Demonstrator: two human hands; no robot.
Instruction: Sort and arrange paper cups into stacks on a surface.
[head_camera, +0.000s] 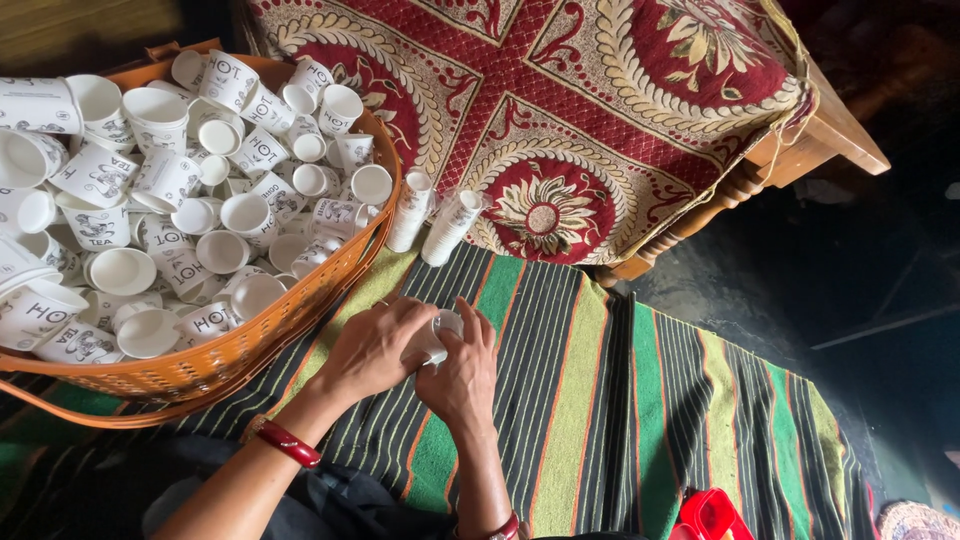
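Observation:
My left hand (375, 345) and my right hand (462, 375) meet over the striped mat (590, 400), both closed around small white paper cups (436, 338) held between them. A ring shows on my left hand and a red bangle (285, 441) on that wrist. Just left of my hands stands a big orange woven basket (250, 350) heaped with several loose white paper cups (160, 190) with black print. Two stacks of nested cups (430, 220) lie behind my hands, leaning against a red patterned cloth.
A red and cream patterned cloth (580, 110) covers a wooden bed or bench (830, 130) at the back. Dark floor (860, 300) lies to the right. A red object (712, 515) sits at the mat's lower edge.

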